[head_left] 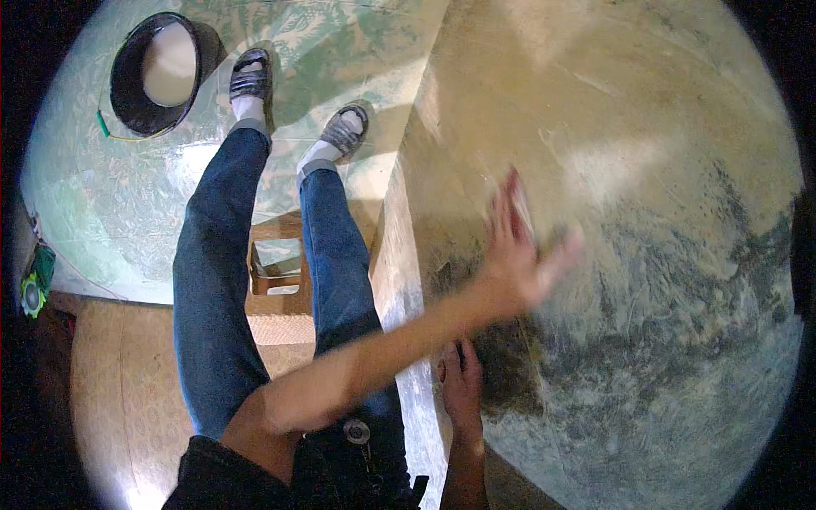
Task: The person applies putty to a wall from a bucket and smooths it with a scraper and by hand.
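Note:
My left arm reaches across my body, and my blurred left hand (520, 259) is spread on the sloping mottled surface (620, 340), thumb out to the side. Its fingers lie over a flat red piece (517, 204), whose shape is hard to make out. Lower down, my right hand (461, 387) rests near the edge of that surface, fingers loosely extended and apart, with nothing visible in them.
My legs in jeans and sandalled feet (249, 81) stretch over a green-smeared floor. A black bucket (126, 89) of milky liquid stands upper left. Below my legs are a wooden piece with an opening (265, 229) and, at far left, a green-and-yellow object (34, 280).

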`<state>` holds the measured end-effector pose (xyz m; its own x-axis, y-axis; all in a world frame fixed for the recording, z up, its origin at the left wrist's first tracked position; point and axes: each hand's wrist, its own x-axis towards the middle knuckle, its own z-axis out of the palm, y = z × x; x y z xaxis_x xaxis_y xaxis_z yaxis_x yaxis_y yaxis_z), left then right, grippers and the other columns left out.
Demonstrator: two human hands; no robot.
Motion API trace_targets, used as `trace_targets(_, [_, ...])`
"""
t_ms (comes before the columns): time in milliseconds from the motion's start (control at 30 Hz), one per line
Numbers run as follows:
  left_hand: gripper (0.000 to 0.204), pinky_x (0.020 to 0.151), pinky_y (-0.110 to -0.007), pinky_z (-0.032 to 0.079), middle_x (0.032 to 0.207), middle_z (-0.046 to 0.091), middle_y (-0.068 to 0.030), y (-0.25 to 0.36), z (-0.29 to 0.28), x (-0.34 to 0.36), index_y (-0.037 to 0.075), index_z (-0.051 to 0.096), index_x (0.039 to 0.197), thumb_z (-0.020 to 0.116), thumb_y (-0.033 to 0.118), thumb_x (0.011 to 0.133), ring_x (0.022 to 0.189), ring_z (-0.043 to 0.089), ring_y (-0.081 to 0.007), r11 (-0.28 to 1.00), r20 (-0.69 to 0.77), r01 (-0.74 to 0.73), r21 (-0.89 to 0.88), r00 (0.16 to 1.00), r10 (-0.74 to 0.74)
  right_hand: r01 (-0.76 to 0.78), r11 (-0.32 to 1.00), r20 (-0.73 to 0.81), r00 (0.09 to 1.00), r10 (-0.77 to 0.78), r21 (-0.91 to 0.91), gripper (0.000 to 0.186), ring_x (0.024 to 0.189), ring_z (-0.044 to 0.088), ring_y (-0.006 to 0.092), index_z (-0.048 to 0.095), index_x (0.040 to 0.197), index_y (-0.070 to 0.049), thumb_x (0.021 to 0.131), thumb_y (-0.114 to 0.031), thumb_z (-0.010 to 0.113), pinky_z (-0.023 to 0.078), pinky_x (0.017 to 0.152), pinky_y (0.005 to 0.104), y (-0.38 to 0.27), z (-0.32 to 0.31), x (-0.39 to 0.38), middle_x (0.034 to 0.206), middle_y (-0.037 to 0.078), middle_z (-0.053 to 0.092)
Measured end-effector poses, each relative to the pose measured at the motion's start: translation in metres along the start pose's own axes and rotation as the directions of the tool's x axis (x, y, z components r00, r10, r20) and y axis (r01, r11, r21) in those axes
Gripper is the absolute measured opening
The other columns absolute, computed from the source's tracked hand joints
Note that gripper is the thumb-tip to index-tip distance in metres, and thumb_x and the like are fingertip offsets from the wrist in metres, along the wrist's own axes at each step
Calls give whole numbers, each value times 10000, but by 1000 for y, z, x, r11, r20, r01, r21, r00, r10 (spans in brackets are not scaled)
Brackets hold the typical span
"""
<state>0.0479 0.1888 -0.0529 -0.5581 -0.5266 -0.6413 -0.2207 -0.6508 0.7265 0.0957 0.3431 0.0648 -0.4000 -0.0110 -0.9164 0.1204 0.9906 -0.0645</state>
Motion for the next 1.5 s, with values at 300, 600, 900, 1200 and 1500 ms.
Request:
trace_targets(300, [1082, 1145, -595, -39, 1562, -99, -312, 7, -38, 43, -94, -159, 1462, 539, 536, 926, 1445, -94, -486, 1000, -18, 15, 11, 1000, -15, -256, 967, 97, 963, 253, 16, 431, 974, 539, 240, 404, 1425, -14, 1034, -198, 413, 432, 918, 386, -59, 14, -4, 1223, 150, 568])
trace_targets(600, [1057, 1143, -606, -44, 1568, -107, -298, 51, -19, 15, -82, -132, 1477, 424, 633, 932, 1454, -105, -459, 1000, 50, 10, 12, 999, -11, -100, 994, -37, 994, 101, 36, 426, 829, 532, 114, 440, 1414, -41, 1026, -212, 475, 440, 770, 296, -46, 6, -7, 1036, 58, 618])
trace_targets(900, [1061, 1143, -606, -69, 1581, -114, -264, 67, 4, -20, -48, -138, 1491, 326, 713, 914, 1462, -112, -429, 998, 153, 63, -10, 986, -60, -32, 997, -148, 989, 21, -70, 423, 680, 452, 47, 500, 1377, -53, 1010, -263, 514, 380, 598, 224, -36, -11, -9, 890, -31, 581])
trace_targets(1200, [1057, 1105, -681, -24, 1587, -107, -253, 48, 17, -26, -14, -74, 1518, 501, 622, 899, 1461, -110, -442, 997, 21, -9, -83, 1000, 11, 446, 723, 293, 894, -338, -528, 418, 687, 505, 80, 480, 1408, -75, 1009, -199, 494, 446, 624, 242, 12, -47, 1, 996, 30, 633])
trace_targets(1500, [1069, 1110, -672, -25, 1590, -78, -254, 7, -32, 69, -64, -89, 1497, 488, 618, 910, 1467, -42, -446, 981, -11, 181, 72, 983, -181, -165, 986, 26, 986, 166, -40, 433, 803, 513, 103, 477, 1385, -30, 1018, -259, 496, 429, 749, 265, -63, 2, 10, 1069, 67, 607])
